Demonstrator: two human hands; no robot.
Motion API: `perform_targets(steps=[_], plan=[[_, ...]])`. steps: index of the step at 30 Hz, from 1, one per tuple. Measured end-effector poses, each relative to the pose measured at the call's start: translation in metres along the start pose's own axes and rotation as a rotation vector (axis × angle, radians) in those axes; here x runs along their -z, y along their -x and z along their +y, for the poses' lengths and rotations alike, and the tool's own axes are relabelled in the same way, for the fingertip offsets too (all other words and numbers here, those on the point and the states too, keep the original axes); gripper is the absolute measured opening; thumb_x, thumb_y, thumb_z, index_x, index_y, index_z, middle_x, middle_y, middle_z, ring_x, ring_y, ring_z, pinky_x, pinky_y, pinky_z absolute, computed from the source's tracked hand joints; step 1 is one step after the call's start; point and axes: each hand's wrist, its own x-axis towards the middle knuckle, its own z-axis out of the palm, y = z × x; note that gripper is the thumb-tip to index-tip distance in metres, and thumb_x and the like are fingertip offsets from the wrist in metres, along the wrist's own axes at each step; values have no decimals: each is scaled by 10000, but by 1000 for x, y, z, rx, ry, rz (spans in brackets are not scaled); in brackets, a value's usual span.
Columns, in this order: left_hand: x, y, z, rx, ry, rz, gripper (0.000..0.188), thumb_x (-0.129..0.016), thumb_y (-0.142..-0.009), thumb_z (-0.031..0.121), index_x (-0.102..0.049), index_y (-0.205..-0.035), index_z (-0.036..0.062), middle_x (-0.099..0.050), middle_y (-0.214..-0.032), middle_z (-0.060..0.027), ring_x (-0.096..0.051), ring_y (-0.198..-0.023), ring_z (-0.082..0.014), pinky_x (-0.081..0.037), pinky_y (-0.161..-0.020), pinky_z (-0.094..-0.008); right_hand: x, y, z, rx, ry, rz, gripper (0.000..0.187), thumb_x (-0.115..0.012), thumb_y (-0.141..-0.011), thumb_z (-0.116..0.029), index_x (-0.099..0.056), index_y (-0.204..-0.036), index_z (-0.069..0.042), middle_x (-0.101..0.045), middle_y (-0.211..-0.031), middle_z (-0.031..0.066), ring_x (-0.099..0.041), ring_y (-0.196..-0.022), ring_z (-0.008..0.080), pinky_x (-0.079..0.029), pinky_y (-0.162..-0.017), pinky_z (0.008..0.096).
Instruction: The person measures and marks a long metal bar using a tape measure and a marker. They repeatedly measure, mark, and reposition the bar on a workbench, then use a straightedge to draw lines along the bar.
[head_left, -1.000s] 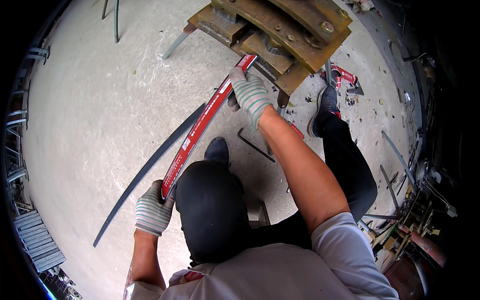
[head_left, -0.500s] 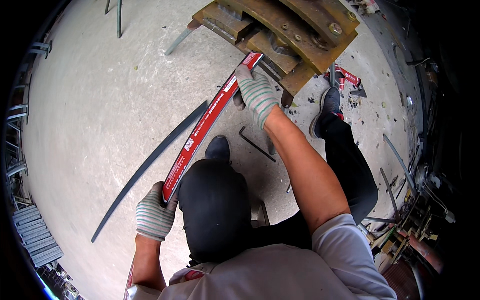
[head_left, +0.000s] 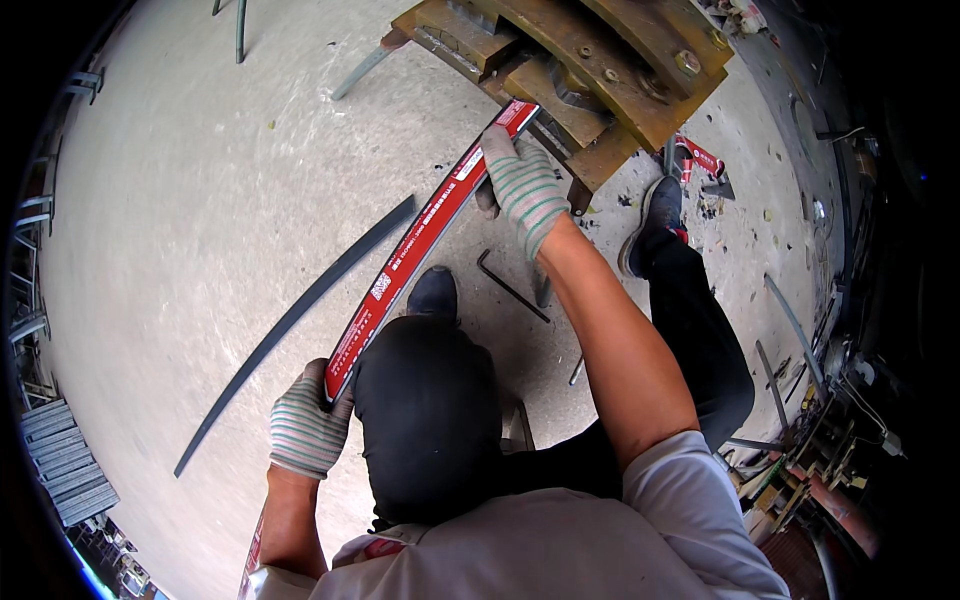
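Note:
Both my hands wear pale knitted gloves with green stripes, and together they hold a long flat strip (head_left: pixel 408 262) with a red printed face and dark edges. My left hand (head_left: pixel 310 420) is closed around its lower end, beside my knee. Near the upper end my right hand (head_left: pixel 522 185) grips it, thumb on the red face, fingers mostly hidden underneath. The strip slants up to the right, its tip close to the near edge of a rusty, brownish-yellow metal fixture (head_left: pixel 570 100) with bolts. Left of it, a dark, slightly curved bar (head_left: pixel 290 330) lies on the concrete floor.
A black hex key (head_left: pixel 512 287) lies on the floor by my shoe (head_left: pixel 434 294). Red scraps (head_left: pixel 703 160) and dark bits are near my other foot. Grey metal lengths (head_left: pixel 70 465) are stacked at far left. Rods and clutter (head_left: pixel 800 490) line the right side.
The red strip and my right hand have shifted slightly right relative to the view, while the fixture also appears moved right. Both hands keep their hold.

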Motion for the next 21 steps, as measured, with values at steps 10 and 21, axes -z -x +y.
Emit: perform_targets(steps=[10,21], plan=[[-3,-7,-12,-48,-82,39,428,-745,-904,294,-606,-1205,23,-695,-897,-233,-700,-795,-419,-554,-697,-460,-6,6,2,35,1,46,460,-518,-1059,-483,-575,-870,-68,-603,-616,70,-539,-461,150,-430,-433,297],[-2,-25,-25,-133,-147,134,407,-742,-907,236,-602,-1208,-1,-689,-953,-229,-695,-798,-401,-555,-717,-452,-4,-4,15,77,-20,-22,478,-531,-1040,-498,-590,-943,-34,-624,-675,64,-575,-474,138,-469,-415,294]])
